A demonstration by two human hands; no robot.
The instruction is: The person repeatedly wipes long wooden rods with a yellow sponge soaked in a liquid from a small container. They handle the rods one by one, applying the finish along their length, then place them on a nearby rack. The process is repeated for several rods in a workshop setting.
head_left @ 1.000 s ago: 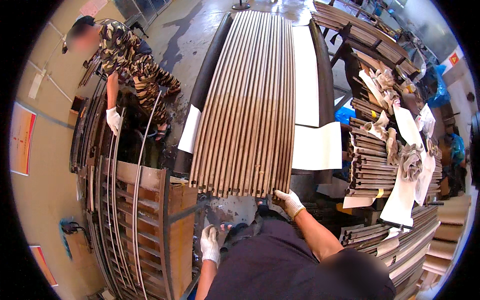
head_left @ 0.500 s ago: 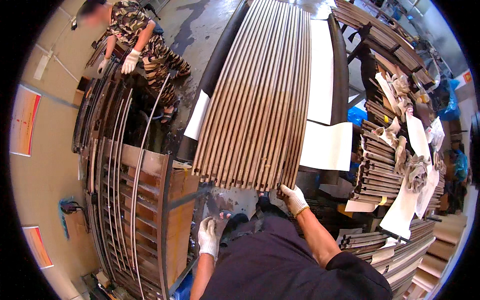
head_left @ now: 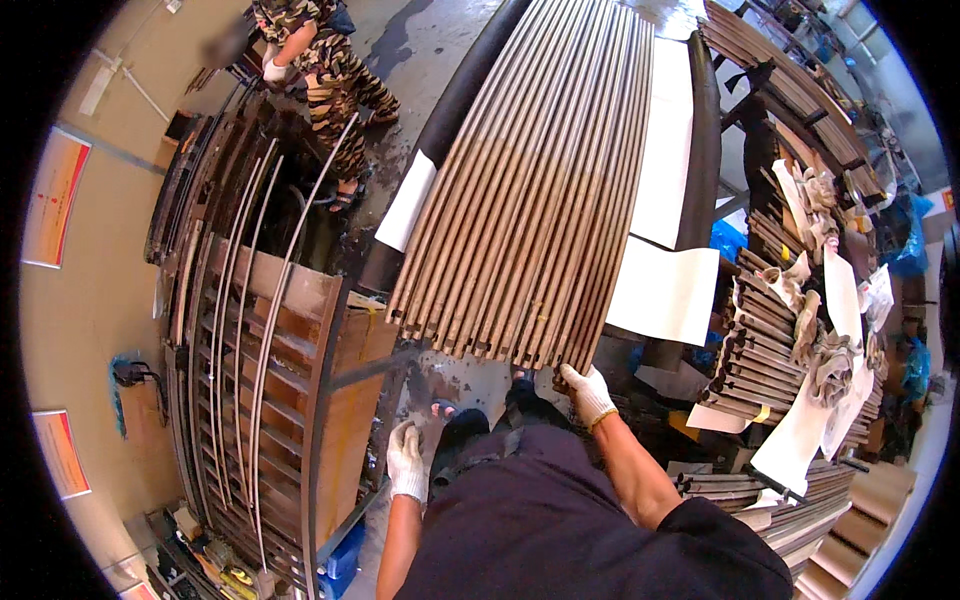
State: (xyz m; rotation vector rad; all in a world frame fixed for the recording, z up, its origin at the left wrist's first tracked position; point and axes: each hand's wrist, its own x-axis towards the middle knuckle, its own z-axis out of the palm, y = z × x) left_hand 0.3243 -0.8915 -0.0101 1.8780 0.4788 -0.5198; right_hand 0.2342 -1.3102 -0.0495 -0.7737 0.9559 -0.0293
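A row of long metal tubes [head_left: 520, 200] lies side by side in front of me, their near ends pointing toward my body. My right hand [head_left: 588, 393], in a white knit glove, is closed on the near end of a tube at the right edge of the row. My left hand [head_left: 407, 464], gloved likewise, hangs apart from the tubes, between my body and the slatted rack. It holds nothing, and its fingers are loosely bent and parted. White paper sheets [head_left: 660, 290] lie along the row's right side.
At left stands a metal rack [head_left: 318, 400] with thin curved rods [head_left: 270, 330] over it. A person in camouflage clothing [head_left: 335, 85] and white gloves works beyond it. More tubes [head_left: 765, 350], used gloves [head_left: 830, 365] and paper are stacked at right. Black padded rails [head_left: 700, 140] flank the tubes.
The view has turned a little, shifting the tubes right and up in the picture. My right hand keeps its hold at the tube end. The other person's hands have drawn together.
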